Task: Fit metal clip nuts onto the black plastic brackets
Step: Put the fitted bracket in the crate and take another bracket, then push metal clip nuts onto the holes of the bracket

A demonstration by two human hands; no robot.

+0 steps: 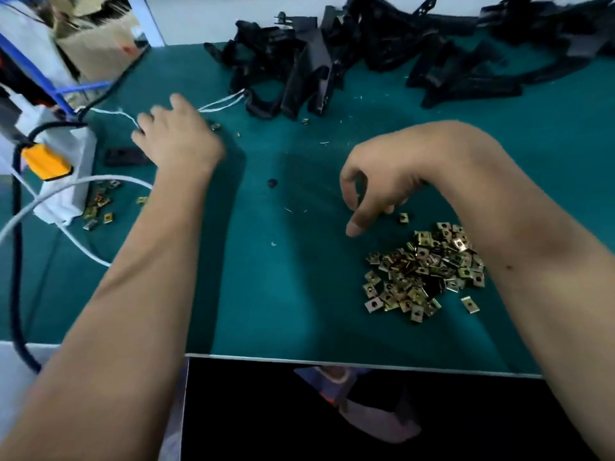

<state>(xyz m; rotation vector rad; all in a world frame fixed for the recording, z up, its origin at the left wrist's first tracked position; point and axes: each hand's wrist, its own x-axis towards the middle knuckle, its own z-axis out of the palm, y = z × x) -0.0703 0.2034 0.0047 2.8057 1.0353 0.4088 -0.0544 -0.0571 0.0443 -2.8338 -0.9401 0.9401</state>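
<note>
A heap of brass-coloured metal clip nuts [426,271] lies on the green mat at the right. My right hand [376,181] hovers just left of and behind it. Its fingers curl downward, the thumb points at the mat, and nothing shows in its grip. A single clip nut [403,217] lies by its fingertips. My left hand [176,138] reaches to the far left, palm down with fingers spread. It is beside a small black bracket [124,157] that lies flat on the mat. Another loose nut [215,127] sits just right of that hand.
A tangle of black plastic brackets [316,61] fills the back of the green mat [283,294]. A white power strip [76,151] with an orange plug [46,163] and cables stands at the left. A few nuts [100,204] lie by it. A cardboard box [96,44] is behind.
</note>
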